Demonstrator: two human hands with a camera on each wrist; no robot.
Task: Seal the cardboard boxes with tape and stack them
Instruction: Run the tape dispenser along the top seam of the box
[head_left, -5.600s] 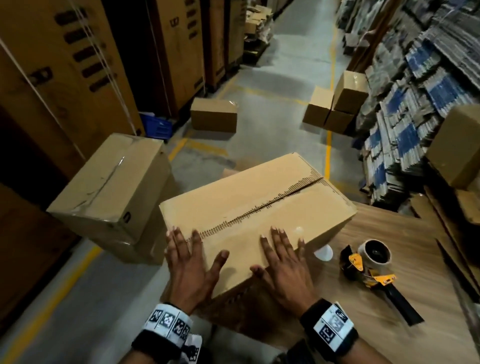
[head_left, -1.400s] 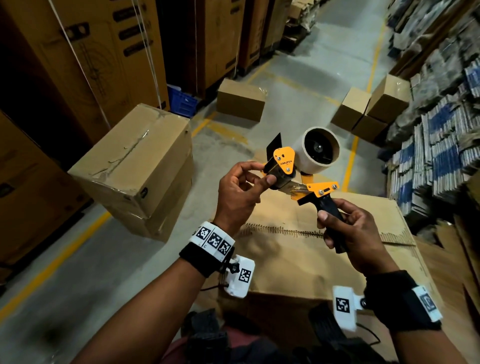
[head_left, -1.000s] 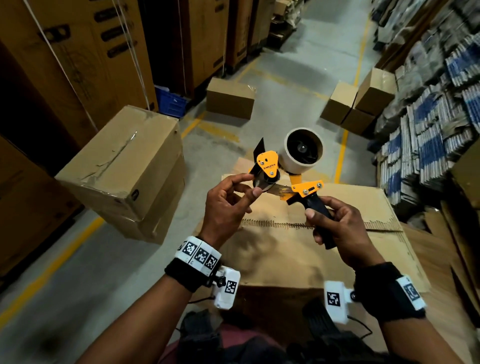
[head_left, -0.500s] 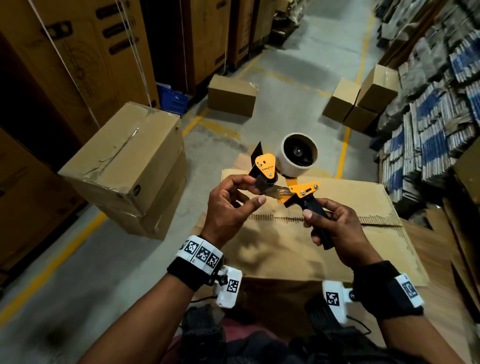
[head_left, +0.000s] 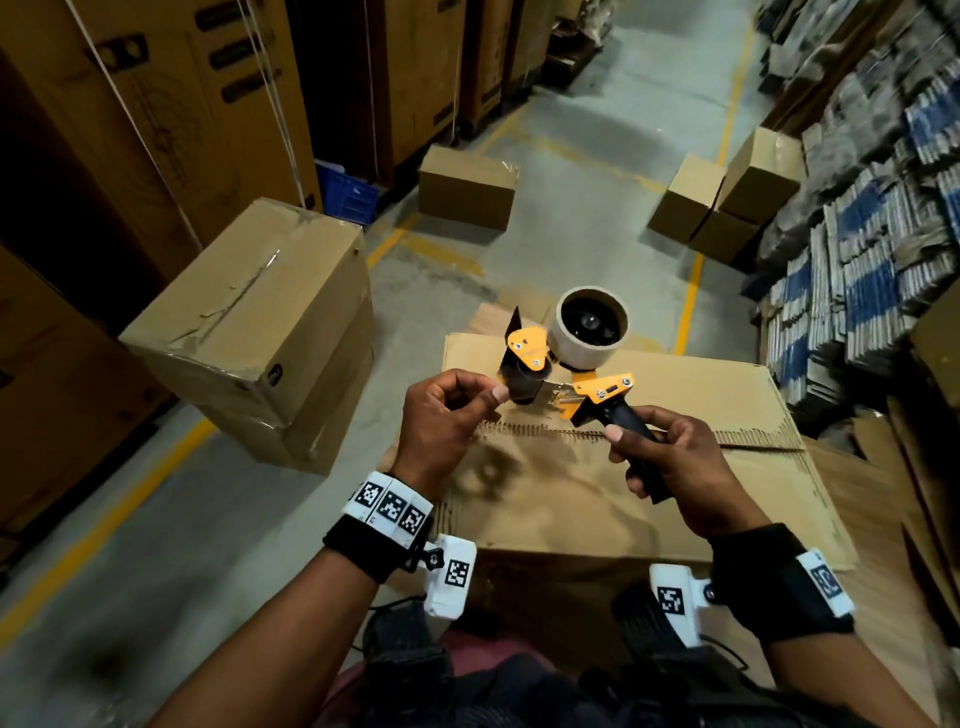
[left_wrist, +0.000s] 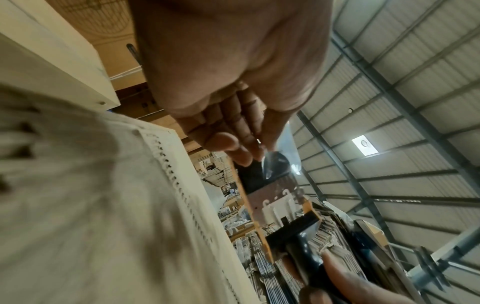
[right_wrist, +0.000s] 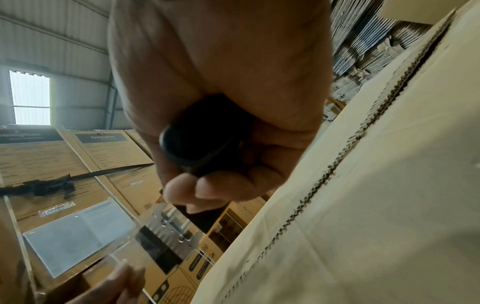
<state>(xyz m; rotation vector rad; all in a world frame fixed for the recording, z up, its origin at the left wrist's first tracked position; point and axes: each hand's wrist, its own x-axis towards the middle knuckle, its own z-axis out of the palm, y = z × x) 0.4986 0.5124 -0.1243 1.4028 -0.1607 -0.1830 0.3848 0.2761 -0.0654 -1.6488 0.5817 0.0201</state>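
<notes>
Getting the tape started, box not sealed yet

Head cam: right hand (head_left: 680, 467) is wrapped round the dispenser (head_left: 566, 364) handle, left hand (head_left: 441, 421) pinching at its roller end; the box (head_left: 597, 499) sits right under both, seam bare. Left wrist: fingertips (left_wrist: 241, 152) nip a clear tape (left_wrist: 285, 142) tab, I think, it's blurry. Right wrist: fist closed on the handle, seam just beside it. Next up: pull the tab free, stick it over the near end of the seam.
</notes>
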